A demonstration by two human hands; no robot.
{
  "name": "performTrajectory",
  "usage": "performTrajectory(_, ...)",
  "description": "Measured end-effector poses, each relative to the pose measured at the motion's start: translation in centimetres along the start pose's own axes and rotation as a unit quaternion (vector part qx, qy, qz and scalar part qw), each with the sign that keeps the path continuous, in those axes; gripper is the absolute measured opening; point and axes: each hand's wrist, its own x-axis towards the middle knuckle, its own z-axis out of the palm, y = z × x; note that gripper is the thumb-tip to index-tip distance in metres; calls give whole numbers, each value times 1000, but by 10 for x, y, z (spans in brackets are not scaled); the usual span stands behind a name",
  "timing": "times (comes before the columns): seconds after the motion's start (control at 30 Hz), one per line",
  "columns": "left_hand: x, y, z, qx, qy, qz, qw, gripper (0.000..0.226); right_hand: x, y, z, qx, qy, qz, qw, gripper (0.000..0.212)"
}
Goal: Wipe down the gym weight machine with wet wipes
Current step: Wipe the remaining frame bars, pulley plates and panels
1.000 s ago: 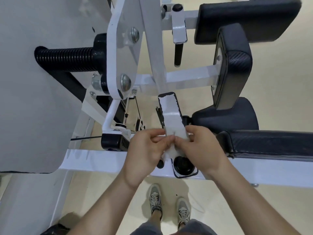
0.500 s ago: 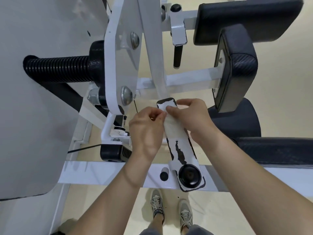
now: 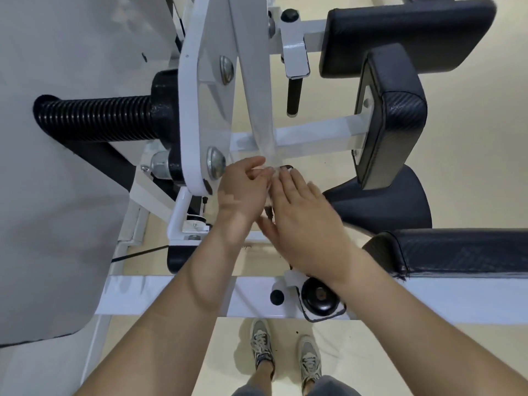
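Two hands meet on the wet wipe [image 3: 271,178], of which only a pale, blurred scrap shows between the fingertips. It sits at the far tip of the white lever arm [image 3: 286,168] of the weight machine [image 3: 314,138], just toward twelve o'clock from the picture's centre. The left hand [image 3: 243,192] curls thumb and fingers in on the wipe and seems to pinch it, though blur hides the grip. The right hand [image 3: 300,218] lies flat along the arm with fingers straight, pressing the wipe. Half a second ago both hands pinched the wipe lower down and the chipped lower half of the arm lay bare; they have since slid up to its tip, and the right hand covers most of it. At five o'clock from the hands, the arm's black pivot cap [image 3: 318,295] shows beside the right wrist. A white frame plate [image 3: 200,90] with a domed bolt [image 3: 216,166] stands at ten o'clock and a ribbed black roller [image 3: 97,118] at nine. Black pads [image 3: 394,115] lie at two and four o'clock, and grey sneakers [image 3: 261,344] stand on the floor at six
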Motion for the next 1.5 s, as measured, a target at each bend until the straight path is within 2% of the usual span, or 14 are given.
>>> performTrajectory(0.1, -8, 2, -5, -52, -37, -14, 998, 27, 18, 5, -12, 11, -43, -1, 999, 75)
performTrajectory(0.23, -18, -7, -12, -47, -73, -3, 996, 26, -28, -6, -1, 12, 22, -35, 999, 72)
performTrajectory(0.37, -7, 3, -2, -1, -15, 22, 1000, 22, -2, 6, 6, 15, 37, -56, 998, 71)
performTrajectory(0.47, -1, 12, 5, 39, 3, 74, 997, 20, 27, 15, 1, 35, -17, -43, 998, 72)
performTrajectory(0.57, -14, 7, 1, 73, 2, 116, 991, 20, -2, 8, -2, 49, 21, -43, 998, 66)
performTrajectory(0.67, -35, -14, -7, 161, 59, 217, 961, 23, -46, -2, -7, 147, 0, -28, 989, 58)
performTrajectory(0.77, -49, -24, -15, 198, 77, 266, 940, 32, -51, -3, -16, 237, 109, 36, 965, 29)
performTrajectory(0.83, -42, -16, -18, 147, 55, 199, 968, 18, -24, 8, -25, 330, 133, 138, 924, 21)
performTrajectory(0.9, -29, -6, -20, 31, 26, 45, 998, 21, 5, 19, -28, 387, 91, 194, 897, 26)
performTrajectory(1.0, -10, 3, -17, -44, 49, -42, 997, 17, 34, 23, -23, 379, 90, 203, 898, 5)
performTrajectory(1.17, 2, 21, 0, -29, 54, -14, 998, 11, 77, 17, -15, 346, 160, 167, 909, 10)
performTrajectory(1.3, -10, 24, -6, 3, 83, 80, 993, 11, 60, 16, -28, 316, 266, 63, 909, 9)
performTrajectory(1.43, -48, -2, -16, 128, 10, 163, 978, 13, 0, 11, -18, 243, 141, -17, 960, 26)
performTrajectory(1.5, -60, -12, -19, 180, 6, 182, 967, 12, -26, 8, -10, 211, 137, -41, 967, 32)
